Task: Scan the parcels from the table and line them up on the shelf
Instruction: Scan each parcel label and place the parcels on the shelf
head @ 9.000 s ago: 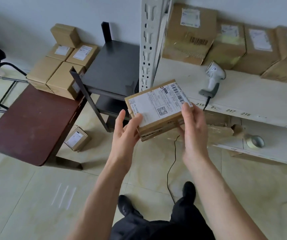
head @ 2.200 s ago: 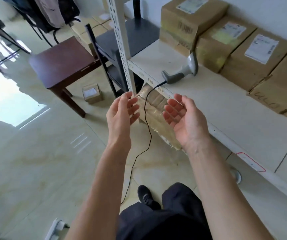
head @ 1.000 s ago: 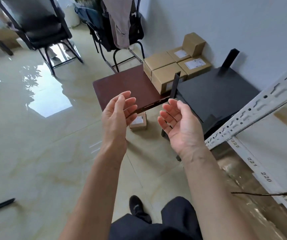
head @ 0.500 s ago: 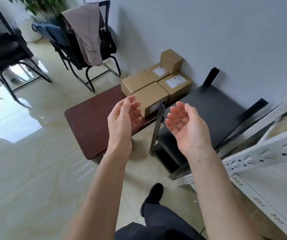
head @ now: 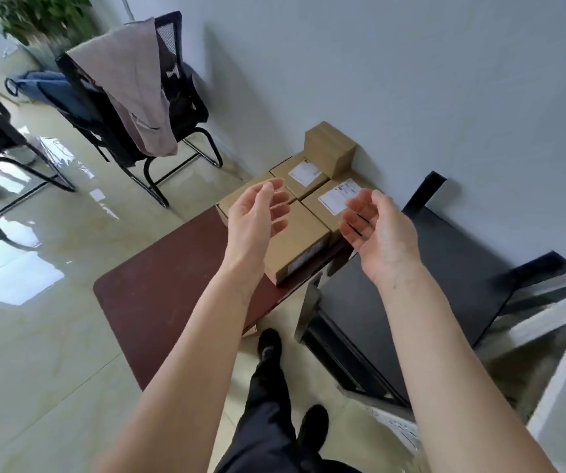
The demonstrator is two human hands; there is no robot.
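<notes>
Both my hands empty, fingers spread, palms facing each other: left hand [head: 257, 216], right hand [head: 379, 227], raised over the parcels [head: 295, 213]. Parcels sit bunched at the far right corner of the worktop [head: 158, 302], against the wall; one smaller box [head: 329, 148] stacked on the back ones. Nearest parcel [head: 300, 247] lies at the right edge, between my hands. Guess: light stiff cardboard, not slippery, corners could dent. Take it by two opposite side faces, label kept clear for scanning. Near and left parts of the worktop are bare, plenty of room to lift. Black stand [head: 445, 274] just beside the right edge; shelf [head: 561, 397] at far right, so swing high past the stand.
</notes>
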